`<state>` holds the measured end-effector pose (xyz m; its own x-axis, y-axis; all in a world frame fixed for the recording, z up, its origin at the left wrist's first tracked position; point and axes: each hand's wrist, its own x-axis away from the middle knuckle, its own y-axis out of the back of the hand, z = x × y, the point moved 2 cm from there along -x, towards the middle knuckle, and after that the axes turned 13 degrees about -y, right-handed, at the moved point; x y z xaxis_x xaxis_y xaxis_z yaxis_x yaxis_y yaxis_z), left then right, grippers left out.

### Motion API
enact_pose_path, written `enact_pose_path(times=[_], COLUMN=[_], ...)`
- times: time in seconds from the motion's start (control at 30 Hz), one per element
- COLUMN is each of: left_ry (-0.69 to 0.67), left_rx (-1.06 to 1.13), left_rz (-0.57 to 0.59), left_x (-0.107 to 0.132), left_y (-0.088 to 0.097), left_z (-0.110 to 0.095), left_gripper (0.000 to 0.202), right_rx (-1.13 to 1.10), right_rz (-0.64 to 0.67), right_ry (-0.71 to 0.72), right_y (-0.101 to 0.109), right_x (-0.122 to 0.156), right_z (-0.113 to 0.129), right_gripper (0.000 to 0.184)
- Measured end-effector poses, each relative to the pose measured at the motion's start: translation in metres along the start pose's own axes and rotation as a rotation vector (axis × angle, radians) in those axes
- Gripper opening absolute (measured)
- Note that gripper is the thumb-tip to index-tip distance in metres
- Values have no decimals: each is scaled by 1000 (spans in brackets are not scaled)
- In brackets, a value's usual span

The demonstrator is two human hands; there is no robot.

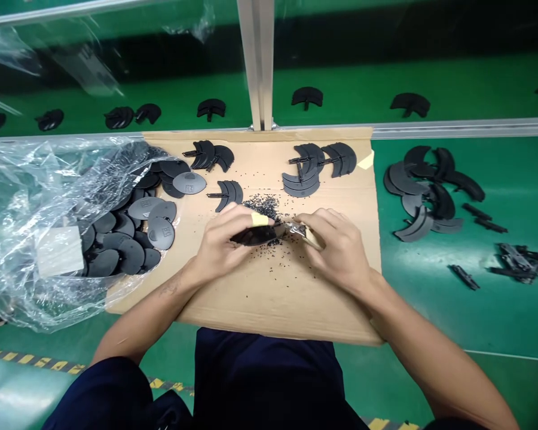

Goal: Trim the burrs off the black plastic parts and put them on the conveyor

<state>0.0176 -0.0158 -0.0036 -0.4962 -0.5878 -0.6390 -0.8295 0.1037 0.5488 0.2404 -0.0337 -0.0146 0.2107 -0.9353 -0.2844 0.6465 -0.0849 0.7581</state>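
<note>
My left hand (226,236) grips a dark oval plastic disc (253,235), with yellow tape around one finger. Closed around a pair of cutting pliers (302,232) is my right hand (338,245). The metal jaws meet the right edge of the disc; whether they are closed on it I cannot tell. Small black plastic clippings (266,206) lie heaped just beyond my hands and scattered under them on a cardboard sheet (273,304).
On the left, a clear plastic bag (31,298) spills many black discs (130,251). Assembled fan-shaped pieces (300,182) lie at the cardboard's back. Curved black parts (415,227) and slim black parts (517,263) rest on the right. More fan-shaped pieces (210,108) sit behind the metal post (260,65).
</note>
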Motion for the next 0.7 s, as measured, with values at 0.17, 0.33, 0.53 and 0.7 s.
enact_pose_path(times=[0.17, 0.33, 0.53, 0.7], left_ry=[60, -144, -173, -111], left_rx=[187, -25, -245, 106], left_rz=[-72, 49, 196, 32], left_x=[1, 5, 11, 6], left_y=[-3, -6, -7, -6], left_z=[-1, -2, 3, 2], left_gripper=[18, 14, 30, 21], right_rx=[-338, -66, -243, -304], right_rz=[45, -85, -52, -98], right_ry=[24, 251, 253, 17], right_y=[3, 1, 7, 16], right_x=[-1, 6, 7, 0], right_z=[9, 14, 19, 9], right_gripper=[16, 16, 13, 16])
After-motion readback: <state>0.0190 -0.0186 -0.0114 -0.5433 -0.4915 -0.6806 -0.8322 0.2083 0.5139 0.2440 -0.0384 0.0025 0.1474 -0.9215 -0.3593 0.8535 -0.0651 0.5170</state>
